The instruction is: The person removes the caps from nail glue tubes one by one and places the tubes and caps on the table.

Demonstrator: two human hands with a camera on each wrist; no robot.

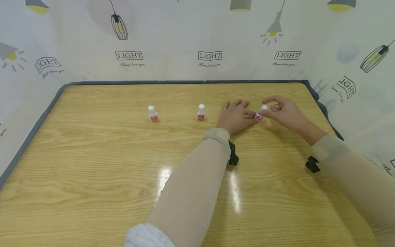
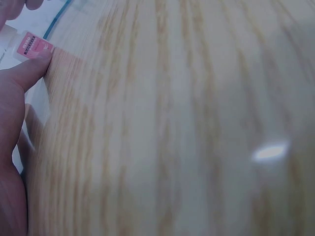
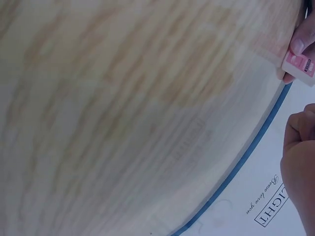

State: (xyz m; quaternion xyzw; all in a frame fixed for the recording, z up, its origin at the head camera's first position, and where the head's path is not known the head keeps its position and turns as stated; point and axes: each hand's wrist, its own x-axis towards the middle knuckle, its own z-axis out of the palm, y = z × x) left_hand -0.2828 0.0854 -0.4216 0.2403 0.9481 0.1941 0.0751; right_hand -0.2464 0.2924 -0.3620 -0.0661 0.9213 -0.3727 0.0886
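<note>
A small white-capped bottle [image 1: 259,117] with a pink-red label leans to the right between my two hands in the head view. My left hand [image 1: 235,117] pinches its lower part between thumb and forefinger, the other fingers spread over the table. At the white cap is my right hand [image 1: 285,113], its thumb across the cap's near side and its forefinger bent over the top. The left wrist view shows the left thumb [image 2: 37,64] against the label. From the right wrist, the bottle's label [image 3: 301,64] shows, while the cap is out of frame.
Two similar bottles stand upright to the left, one mid-table [image 1: 201,112] and another farther left [image 1: 153,114]. The wood-grain table [image 1: 102,164] has a dark edge strip [image 1: 182,82] along the patterned wall [image 1: 172,41]. A black wrist mount [image 1: 233,154] sits beneath the left wrist.
</note>
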